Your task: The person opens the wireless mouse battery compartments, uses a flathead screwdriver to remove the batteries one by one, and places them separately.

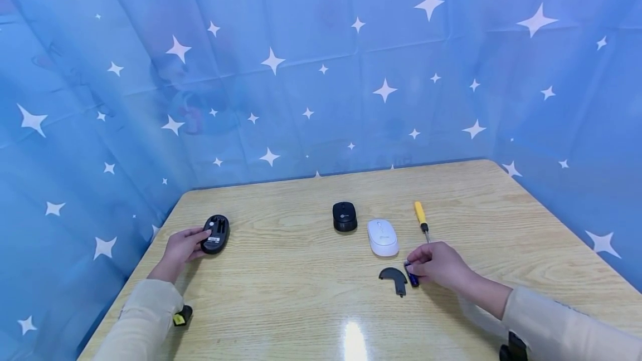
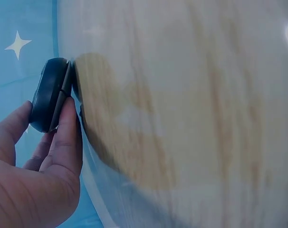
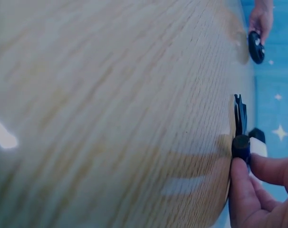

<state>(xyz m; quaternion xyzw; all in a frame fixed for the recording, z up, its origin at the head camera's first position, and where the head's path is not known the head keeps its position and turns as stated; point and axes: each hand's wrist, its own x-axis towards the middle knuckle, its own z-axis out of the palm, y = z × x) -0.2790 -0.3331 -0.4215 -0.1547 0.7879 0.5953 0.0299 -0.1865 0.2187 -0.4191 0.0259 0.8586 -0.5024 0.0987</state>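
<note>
At the table's left side my left hand (image 1: 183, 247) grips a black computer mouse (image 1: 217, 234) between thumb and fingers. Its underside faces up, with the battery slot uncovered. In the left wrist view the mouse (image 2: 51, 95) is seen edge-on. My right hand (image 1: 441, 265) pinches a small dark blue battery (image 1: 412, 276) at the table top, and in the right wrist view the battery's end (image 3: 241, 146) shows between thumb and finger. Just left of it lies a black T-shaped battery cover (image 1: 394, 278), apart from the hand.
A white mouse (image 1: 383, 237) lies beyond the cover, and another black mouse (image 1: 344, 216) stands behind it to the left. A screwdriver (image 1: 420, 215) with a yellow handle lies beyond my right hand. A blue starred curtain (image 1: 321, 71) hangs around the wooden table (image 1: 281, 294).
</note>
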